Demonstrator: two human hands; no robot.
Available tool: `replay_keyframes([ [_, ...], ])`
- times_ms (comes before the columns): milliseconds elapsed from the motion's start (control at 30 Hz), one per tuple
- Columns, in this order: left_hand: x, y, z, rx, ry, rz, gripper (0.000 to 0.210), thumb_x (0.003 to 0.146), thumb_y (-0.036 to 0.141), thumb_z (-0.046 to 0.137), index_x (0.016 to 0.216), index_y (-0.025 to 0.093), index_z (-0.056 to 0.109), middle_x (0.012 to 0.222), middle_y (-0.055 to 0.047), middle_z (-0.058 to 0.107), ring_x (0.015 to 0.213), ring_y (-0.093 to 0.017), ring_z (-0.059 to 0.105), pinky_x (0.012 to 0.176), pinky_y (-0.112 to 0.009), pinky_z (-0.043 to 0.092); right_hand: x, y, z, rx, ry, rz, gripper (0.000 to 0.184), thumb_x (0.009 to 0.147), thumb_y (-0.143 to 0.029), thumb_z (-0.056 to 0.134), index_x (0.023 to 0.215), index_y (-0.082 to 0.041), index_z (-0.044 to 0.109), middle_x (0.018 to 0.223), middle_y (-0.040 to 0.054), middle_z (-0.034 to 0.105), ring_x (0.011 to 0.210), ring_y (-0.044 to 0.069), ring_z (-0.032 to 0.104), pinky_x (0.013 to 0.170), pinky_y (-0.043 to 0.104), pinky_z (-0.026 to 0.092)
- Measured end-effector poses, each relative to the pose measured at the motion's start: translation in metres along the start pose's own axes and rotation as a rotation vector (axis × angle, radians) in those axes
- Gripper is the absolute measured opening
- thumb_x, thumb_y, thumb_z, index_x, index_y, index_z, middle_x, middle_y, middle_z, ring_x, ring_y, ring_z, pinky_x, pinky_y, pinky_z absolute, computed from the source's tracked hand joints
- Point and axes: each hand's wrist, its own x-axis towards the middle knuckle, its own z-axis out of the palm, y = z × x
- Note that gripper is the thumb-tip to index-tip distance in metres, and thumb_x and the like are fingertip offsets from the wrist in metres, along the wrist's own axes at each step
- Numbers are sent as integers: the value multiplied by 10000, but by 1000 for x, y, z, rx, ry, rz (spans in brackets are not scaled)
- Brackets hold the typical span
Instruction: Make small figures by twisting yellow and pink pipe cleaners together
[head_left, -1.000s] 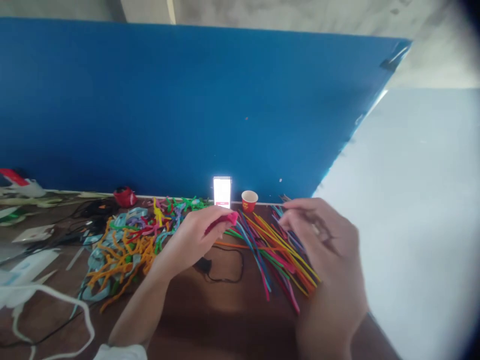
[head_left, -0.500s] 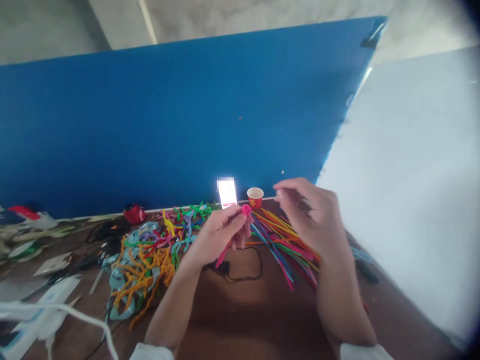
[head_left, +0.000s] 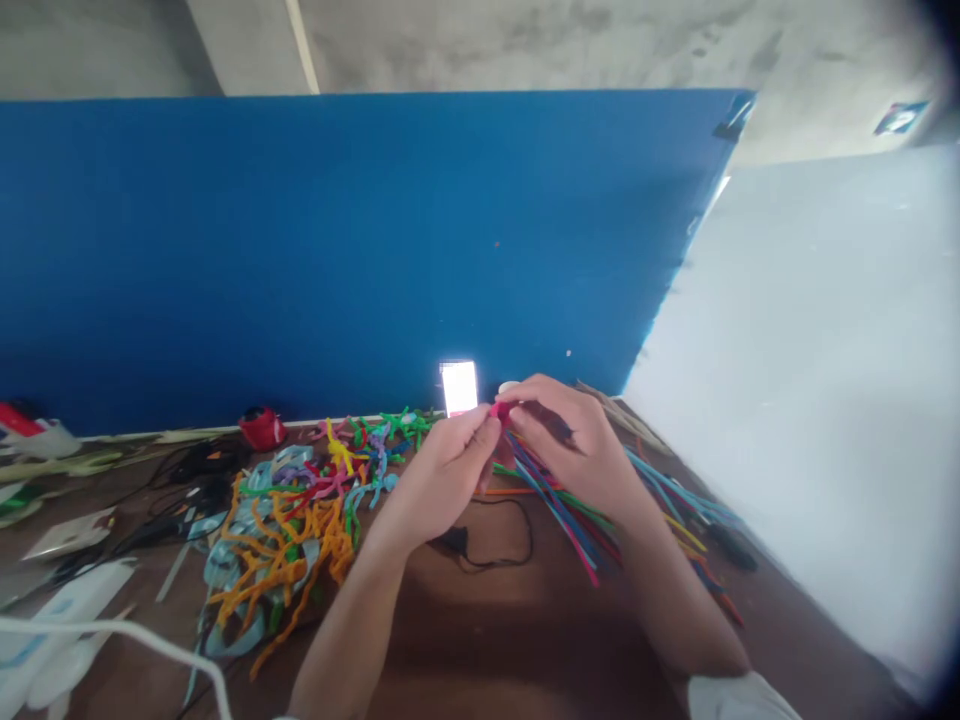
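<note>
Between my hands is a bright pink pipe cleaner (head_left: 501, 409), curled into a small bunched shape, mostly covered by fingers. My left hand (head_left: 448, 455) pinches it between thumb and fingers. From the other side, the fingertips of my right hand (head_left: 577, 440) close on the same pink piece. Straight pipe cleaners (head_left: 559, 515) in several colours lie under and beside my right hand. Left of my left hand, a tangled heap of bent pipe cleaners (head_left: 300, 540) spreads out, with orange ones in front.
A lit phone (head_left: 459, 388) leans against the blue partition (head_left: 337, 250), beside a paper cup (head_left: 508, 386) largely hidden by my hand. A black cable (head_left: 529, 535) lies on the brown table (head_left: 480, 640). At left are a red object (head_left: 262, 428), a power strip (head_left: 64, 610) and a white cord (head_left: 150, 640).
My right hand has come down and left from above the straight pipe cleaners to the pink one, closing its fingertips on it. My left hand keeps its pinch. The view has tilted slightly.
</note>
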Motion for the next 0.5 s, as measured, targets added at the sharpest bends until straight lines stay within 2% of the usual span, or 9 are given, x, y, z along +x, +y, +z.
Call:
replay_keyframes([
  [200, -2, 2, -6, 205, 6, 43, 374, 1029, 395, 376, 766, 172, 517, 647, 34, 490, 626, -98, 427, 609, -259, 313, 2, -3, -1, 26, -54, 121, 100, 951, -222, 579, 1004, -224, 665, 992, 19, 707, 906, 156, 654, 800, 292, 487],
  [367, -2, 4, -8, 234, 16, 8, 281, 1003, 249, 381, 773, 178, 527, 664, 43, 468, 653, -91, 429, 620, -249, 314, 2, -1, 3, 51, -105, 174, 87, 946, -212, 557, 979, -215, 637, 989, 26, 690, 857, 151, 634, 755, 295, 485],
  [500, -2, 4, -9, 222, 3, -14, 279, 996, 241, 378, 776, 179, 537, 644, 51, 426, 612, -83, 391, 599, -245, 301, 2, 3, 2, 39, -174, 164, 78, 945, -186, 532, 971, -217, 598, 989, 35, 674, 879, 166, 607, 792, 327, 481],
])
